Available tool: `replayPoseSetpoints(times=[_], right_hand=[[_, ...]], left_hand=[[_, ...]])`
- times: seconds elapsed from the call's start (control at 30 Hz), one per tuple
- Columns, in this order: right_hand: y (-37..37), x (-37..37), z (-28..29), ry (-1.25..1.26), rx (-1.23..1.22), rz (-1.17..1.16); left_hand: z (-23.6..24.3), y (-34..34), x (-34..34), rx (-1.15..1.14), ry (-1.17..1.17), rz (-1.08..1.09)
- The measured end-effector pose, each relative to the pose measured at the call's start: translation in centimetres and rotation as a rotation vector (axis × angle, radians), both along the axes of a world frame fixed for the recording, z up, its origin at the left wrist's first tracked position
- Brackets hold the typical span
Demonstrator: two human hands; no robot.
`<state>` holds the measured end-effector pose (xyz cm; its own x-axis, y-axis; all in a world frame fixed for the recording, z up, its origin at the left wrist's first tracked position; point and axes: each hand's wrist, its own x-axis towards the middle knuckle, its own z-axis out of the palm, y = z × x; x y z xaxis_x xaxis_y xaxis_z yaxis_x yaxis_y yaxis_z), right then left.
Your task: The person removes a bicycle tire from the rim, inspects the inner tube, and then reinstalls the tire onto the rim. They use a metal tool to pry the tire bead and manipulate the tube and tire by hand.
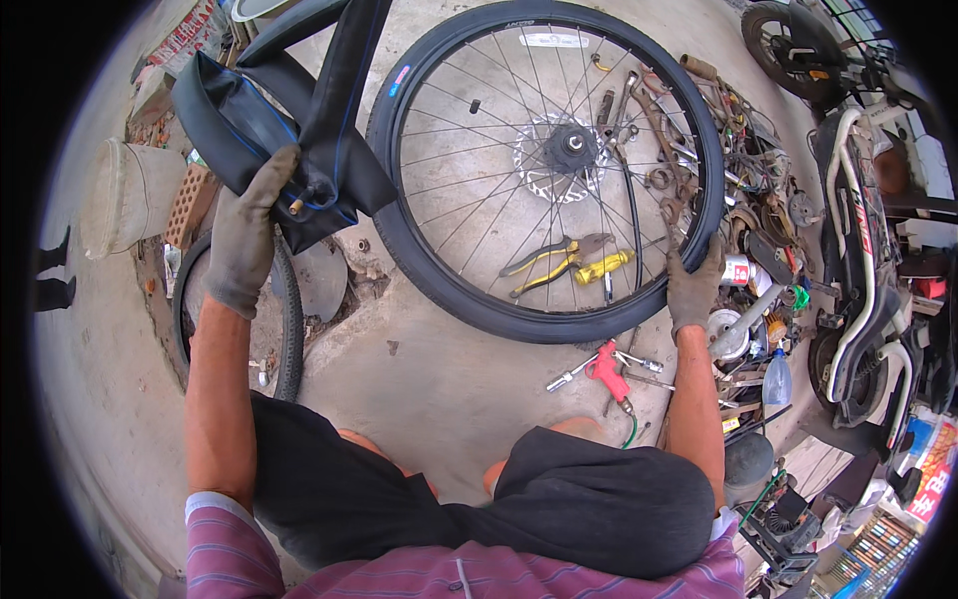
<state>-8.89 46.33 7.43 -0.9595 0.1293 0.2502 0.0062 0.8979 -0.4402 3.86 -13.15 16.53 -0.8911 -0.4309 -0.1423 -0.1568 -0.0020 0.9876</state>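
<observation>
A bicycle wheel (454,290) with a black tyre, thin spokes and a disc at its hub lies on the concrete in front of me. My right hand (694,290), in a worn grey glove, grips the tyre at its right edge. My left hand (249,235), also gloved, is raised at the left and holds a folded black inner tube (230,115) with its brass valve (297,205) poking out by my fingers. The tube drapes up and over toward the top of the view.
Yellow-handled pliers (554,265) lie inside the wheel. A red air gun (609,369) and wrenches lie by my right knee. A heap of tools and metal parts (738,190) lines the right. Another tyre (287,329), bricks (190,205) and a white bucket (125,195) sit left; a motorbike (858,250) stands far right.
</observation>
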Motion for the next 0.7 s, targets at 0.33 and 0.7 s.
replayPoseSetpoints(times=[0.33, 0.7], right_hand=[[-0.3, 3.6, -1.9, -0.052, -0.171, -0.048], [-1.6, 4.2, -0.7, -0.062, -0.351, -0.092]], left_hand=[[-0.3, 0.0, 0.0, 0.115, 0.002, 0.032], [0.7, -0.1, 0.9, 0.130, 0.006, 0.054]])
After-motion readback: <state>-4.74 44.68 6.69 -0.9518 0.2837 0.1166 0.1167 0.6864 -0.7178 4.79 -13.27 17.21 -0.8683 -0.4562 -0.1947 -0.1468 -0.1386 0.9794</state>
